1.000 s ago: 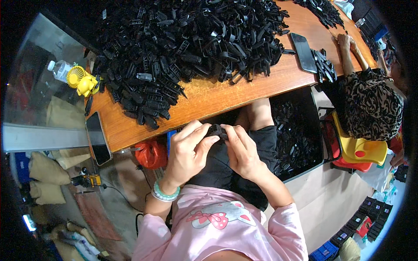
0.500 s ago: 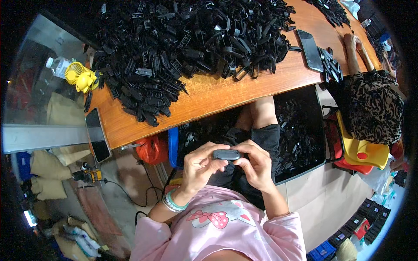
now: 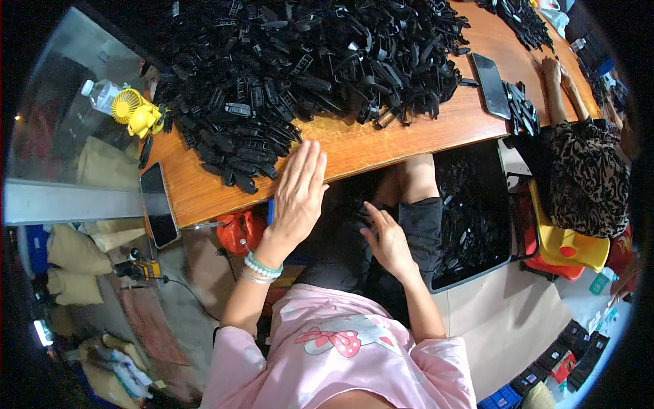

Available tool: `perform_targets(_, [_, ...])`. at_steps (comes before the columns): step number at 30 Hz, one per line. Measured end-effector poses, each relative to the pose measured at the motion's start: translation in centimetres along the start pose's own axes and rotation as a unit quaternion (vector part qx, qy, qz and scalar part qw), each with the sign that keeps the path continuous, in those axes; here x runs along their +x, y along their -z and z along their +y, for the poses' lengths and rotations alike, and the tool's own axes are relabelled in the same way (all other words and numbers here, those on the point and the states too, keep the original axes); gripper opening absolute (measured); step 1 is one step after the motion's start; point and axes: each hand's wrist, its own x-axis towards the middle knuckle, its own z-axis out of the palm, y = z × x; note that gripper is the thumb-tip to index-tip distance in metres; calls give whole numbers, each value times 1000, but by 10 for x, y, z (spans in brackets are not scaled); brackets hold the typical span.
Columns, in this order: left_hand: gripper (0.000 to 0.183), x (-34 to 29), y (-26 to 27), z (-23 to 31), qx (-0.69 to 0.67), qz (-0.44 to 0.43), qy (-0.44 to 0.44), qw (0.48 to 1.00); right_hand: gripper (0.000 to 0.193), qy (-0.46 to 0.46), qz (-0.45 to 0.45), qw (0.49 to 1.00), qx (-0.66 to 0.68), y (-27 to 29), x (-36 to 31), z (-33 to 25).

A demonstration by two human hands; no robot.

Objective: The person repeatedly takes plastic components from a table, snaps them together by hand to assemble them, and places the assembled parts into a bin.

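Note:
My left hand [image 3: 300, 198] stretches flat over the table's front edge, fingers straight and together, its tips close to a big pile of black plastic parts [image 3: 272, 88]. Nothing shows in it. Above my lap, my right hand [image 3: 390, 240] has its thumb and fingers apart. No part can be seen in it, though the dark background makes its fingertips hard to read. The pile covers much of the wooden table [image 3: 381, 143], and its pieces look like small clips or buckles.
A dark bin [image 3: 470, 276] of black parts stands right of my knees. Phones lie at the table's left corner [image 3: 158, 204] and right side [image 3: 490, 85]. A yellow fan [image 3: 133, 112] and a bottle [image 3: 102, 94] stand at left. A co-worker [image 3: 589, 177] sits at right.
Both hands held a small black plastic part together; now they are apart, and the part is no longer visible. My left hand has moved up toward the pile, fingers straightened.

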Motion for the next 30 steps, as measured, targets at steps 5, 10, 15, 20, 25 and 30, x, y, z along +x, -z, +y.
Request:
perform_targets(5, [36, -19, -11, -17, -34, 85, -117, 989, 47, 6, -31, 999, -44, -15, -4, 20])
perform_targets(10, [24, -10, -8, -18, -173, 185, -57, 966, 35, 46, -28, 992, -117, -26, -2, 26])
perform_targets(15, [16, -8, 28, -7, -485, 220, 244, 810, 29, 46, -10, 993, -109, -34, 0, 36])
perform_targets(20, [12, -67, 63, -39, -676, 112, 305, 661, 24, 62, 20, 992, -109, -44, -1, 46])
perform_targets(25, [15, -156, 48, -91, -607, 108, 457, 641, 25, 33, 6, 991, -130, -35, -2, 39])
perform_targets(30, [23, -240, -1, -144, -538, 216, 565, 587, 23, 17, 10, 989, -148, -38, -4, 44])
